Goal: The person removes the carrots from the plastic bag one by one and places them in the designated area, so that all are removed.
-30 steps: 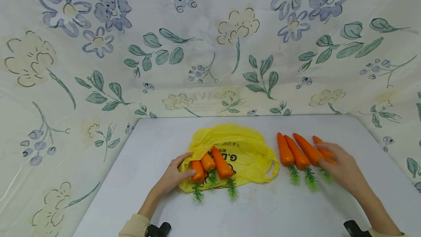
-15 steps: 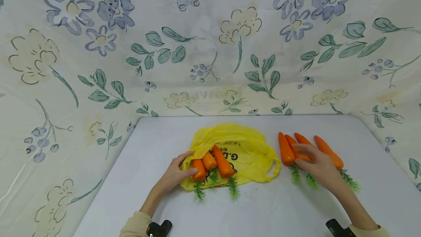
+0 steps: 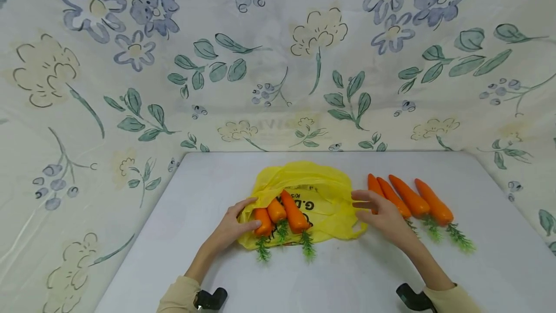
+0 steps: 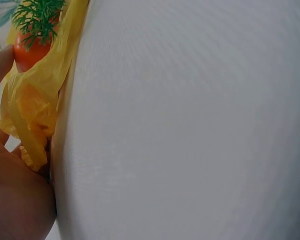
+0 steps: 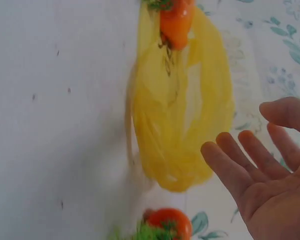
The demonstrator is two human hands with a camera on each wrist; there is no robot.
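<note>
A yellow plastic bag (image 3: 330, 206) with dark print lies on the white table. In its mouth sit three orange toy carrots (image 3: 294, 214) with green leafy tops pointing towards me. My left hand (image 3: 232, 226) holds the bag's left edge, thumb against the nearest carrot; the left wrist view shows the thumb at that carrot (image 4: 32, 52) and bunched yellow film (image 4: 37, 107) by the other fingers. Nothing is in my right hand (image 3: 384, 216), its fingers spread at the bag's right end near the handle loop. The right wrist view shows that palm (image 5: 274, 195) bare.
Several more carrots (image 3: 408, 196) lie side by side to the right of the bag, the leftmost (image 3: 374, 183) partly behind my right hand. The white table (image 3: 312, 279) ends at the back against a floral-patterned sheet (image 3: 278, 62).
My right hand has let go of the rightmost carrot and moved left, over the other carrots, to the bag's right end. The left hand and the bagged carrots stay in place.
</note>
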